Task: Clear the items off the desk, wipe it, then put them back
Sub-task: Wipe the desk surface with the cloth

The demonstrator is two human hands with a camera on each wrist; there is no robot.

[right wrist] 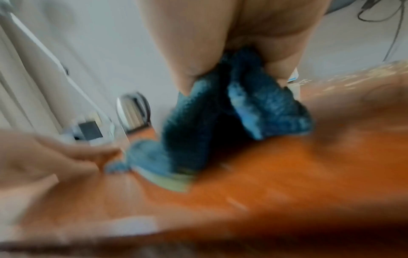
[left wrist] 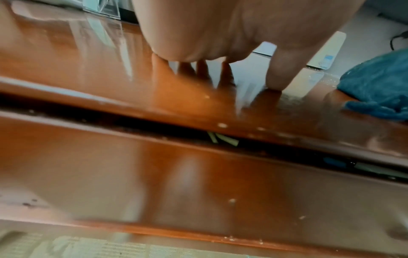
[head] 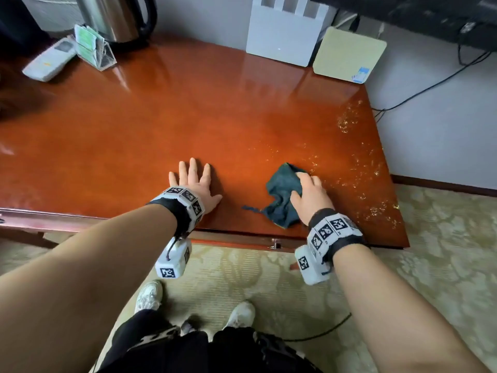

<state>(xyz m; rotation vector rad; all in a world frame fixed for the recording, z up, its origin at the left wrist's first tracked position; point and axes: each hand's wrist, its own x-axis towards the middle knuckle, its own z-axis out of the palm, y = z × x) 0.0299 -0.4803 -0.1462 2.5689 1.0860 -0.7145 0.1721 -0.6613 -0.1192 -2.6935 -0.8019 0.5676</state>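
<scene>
Our right hand (head: 309, 196) has its grip closed over a crumpled dark teal cloth (head: 282, 196), fingers curled on top of it and pressing it onto the counter (head: 188, 117) near the front edge. From the right wrist view, though blurred, we see the cloth (right wrist: 198, 122) bunched up between thumb and fingers, with one corner trailing flat on the wood. Our left hand (head: 195, 184) holds nothing: its grip is wide, the palm flat on the counter with the fingers (head: 192, 168) spread, just left of the cloth and apart from it. In the left wrist view the left hand (left wrist: 232, 31) bears down on the glossy wood, and the cloth (left wrist: 379, 87) shows at the right.

Right of the cloth, pale specks (head: 357, 162) lie scattered over the counter toward its right edge. At the back left corner we see a white remote control (head: 49, 63), beside it a clear acrylic card stand (head: 95, 48), and behind that a steel kettle (head: 118, 17). At the back, a white router (head: 282, 33) leans against the wall, with a cream square box (head: 349, 55) just to its right. Black cables (head: 430, 84) run along the wall beyond the counter. Below, patterned carpet (head: 443, 251) covers the floor, and our white shoes (head: 150, 296) stand on it.
</scene>
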